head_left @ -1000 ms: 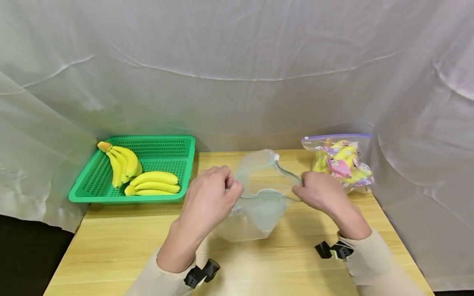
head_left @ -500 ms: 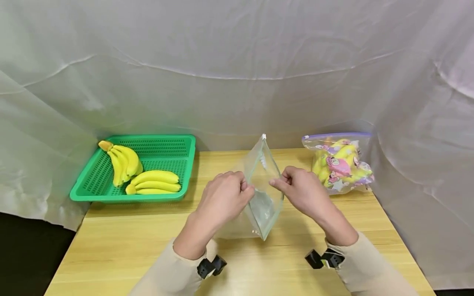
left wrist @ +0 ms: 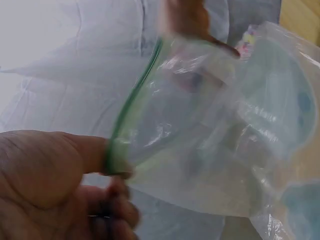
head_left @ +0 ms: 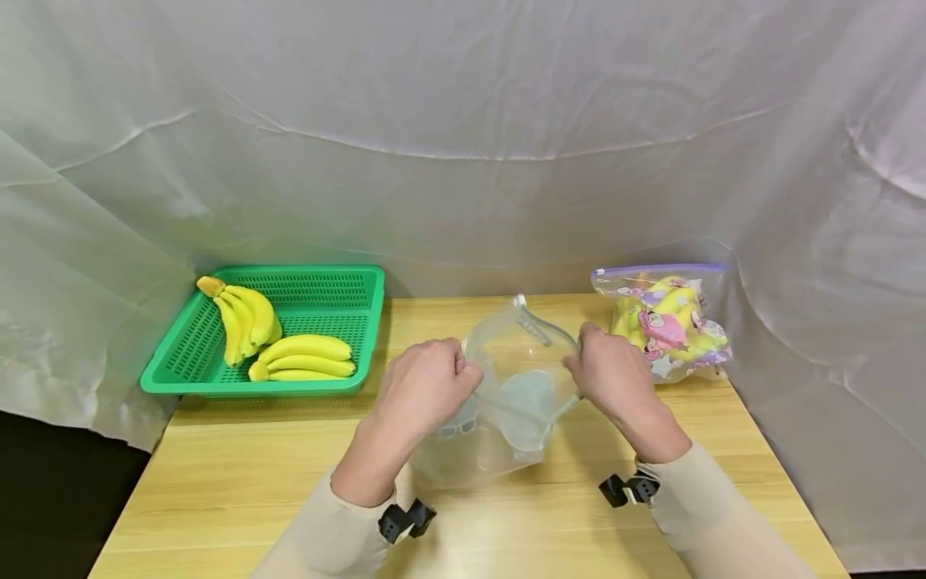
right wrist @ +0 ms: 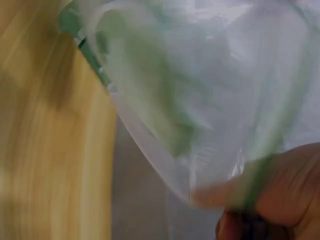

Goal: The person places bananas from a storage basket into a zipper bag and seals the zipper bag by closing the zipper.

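A clear zip bag [head_left: 477, 450] with a pale green zip edge and bluish printed patches hangs between both hands above the table. Its mouth is spread apart, and a white slider sits at the far corner. My left hand [head_left: 427, 390] pinches the left side of the rim; in the left wrist view thumb and fingers grip the green zip strip [left wrist: 132, 100]. On the opposite side, my right hand [head_left: 615, 382] pinches the other rim, with the thumb on the strip in the blurred right wrist view. Inside the bag I see no other object.
A green basket [head_left: 372, 322] at the back left holds two bunches of bananas [head_left: 304, 358]. At the back right stands a filled zip bag [head_left: 673, 322] with pink prints, a purple zip and yellow contents. Grey cloth [head_left: 463, 201] walls the wooden table [head_left: 253, 474].
Half a second ago the hands were closer together and the bag mouth was narrower. Now they are farther apart and the mouth is wider. Both hands keep their hold on the rim.
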A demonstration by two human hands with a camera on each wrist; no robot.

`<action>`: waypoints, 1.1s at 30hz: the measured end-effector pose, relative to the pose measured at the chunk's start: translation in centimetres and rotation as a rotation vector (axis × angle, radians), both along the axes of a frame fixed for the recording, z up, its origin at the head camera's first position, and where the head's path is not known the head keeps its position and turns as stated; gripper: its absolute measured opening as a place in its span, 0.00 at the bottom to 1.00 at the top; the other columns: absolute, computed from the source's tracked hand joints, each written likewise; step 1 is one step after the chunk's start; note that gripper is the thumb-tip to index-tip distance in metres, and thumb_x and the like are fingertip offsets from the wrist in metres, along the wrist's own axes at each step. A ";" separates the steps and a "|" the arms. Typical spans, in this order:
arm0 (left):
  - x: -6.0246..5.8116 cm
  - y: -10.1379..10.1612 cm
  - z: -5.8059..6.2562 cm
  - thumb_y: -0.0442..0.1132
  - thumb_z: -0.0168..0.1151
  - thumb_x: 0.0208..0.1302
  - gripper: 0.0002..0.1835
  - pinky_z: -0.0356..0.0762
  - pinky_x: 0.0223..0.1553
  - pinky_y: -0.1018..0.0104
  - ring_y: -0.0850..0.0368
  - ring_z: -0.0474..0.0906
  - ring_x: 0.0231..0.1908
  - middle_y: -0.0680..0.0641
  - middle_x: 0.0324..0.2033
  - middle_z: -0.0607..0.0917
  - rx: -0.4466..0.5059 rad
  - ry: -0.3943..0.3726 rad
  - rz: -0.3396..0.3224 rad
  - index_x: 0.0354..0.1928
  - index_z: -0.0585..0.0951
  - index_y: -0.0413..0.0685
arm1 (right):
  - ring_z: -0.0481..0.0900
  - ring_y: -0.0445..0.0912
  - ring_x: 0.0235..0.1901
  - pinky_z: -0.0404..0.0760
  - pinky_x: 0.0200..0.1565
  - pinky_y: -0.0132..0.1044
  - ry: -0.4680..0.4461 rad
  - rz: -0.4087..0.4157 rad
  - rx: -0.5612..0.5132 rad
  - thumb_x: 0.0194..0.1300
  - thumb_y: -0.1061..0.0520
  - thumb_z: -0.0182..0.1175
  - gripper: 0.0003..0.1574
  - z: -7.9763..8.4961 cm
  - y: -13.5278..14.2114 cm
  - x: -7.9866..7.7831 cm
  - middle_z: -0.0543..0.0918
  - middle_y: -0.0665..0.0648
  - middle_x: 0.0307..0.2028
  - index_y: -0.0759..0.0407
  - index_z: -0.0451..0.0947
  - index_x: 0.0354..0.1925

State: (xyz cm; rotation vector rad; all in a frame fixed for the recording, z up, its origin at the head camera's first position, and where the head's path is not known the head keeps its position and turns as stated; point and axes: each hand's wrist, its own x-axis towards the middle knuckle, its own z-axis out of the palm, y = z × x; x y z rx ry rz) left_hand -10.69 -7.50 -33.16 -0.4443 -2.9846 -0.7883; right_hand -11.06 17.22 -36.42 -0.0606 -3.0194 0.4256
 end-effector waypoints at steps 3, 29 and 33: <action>-0.4 0.0 -0.6 0.48 0.57 0.60 0.15 0.70 0.27 0.58 0.55 0.70 0.23 0.54 0.18 0.73 -0.134 -0.038 -0.010 0.18 0.71 0.55 | 0.69 0.46 0.15 0.65 0.17 0.38 0.031 0.044 -0.077 0.63 0.47 0.64 0.18 1.1 -1.4 0.7 0.73 0.52 0.17 0.55 0.69 0.28; -3.7 1.0 -8.5 0.52 0.59 0.64 0.14 0.75 0.33 0.49 0.50 0.78 0.28 0.48 0.28 0.84 -0.247 -0.196 0.031 0.27 0.79 0.51 | 0.62 0.46 0.15 0.61 0.23 0.42 0.457 0.167 0.194 0.55 0.60 0.55 0.14 -5.4 -4.5 0.5 0.64 0.49 0.14 0.53 0.63 0.17; -3.6 1.1 -9.2 0.48 0.58 0.64 0.13 0.76 0.36 0.47 0.50 0.79 0.29 0.48 0.29 0.85 -0.239 -0.174 0.014 0.24 0.78 0.51 | 0.71 0.50 0.19 0.67 0.27 0.44 0.487 0.163 0.185 0.61 0.57 0.59 0.14 -6.5 -4.7 0.3 0.70 0.52 0.17 0.56 0.69 0.20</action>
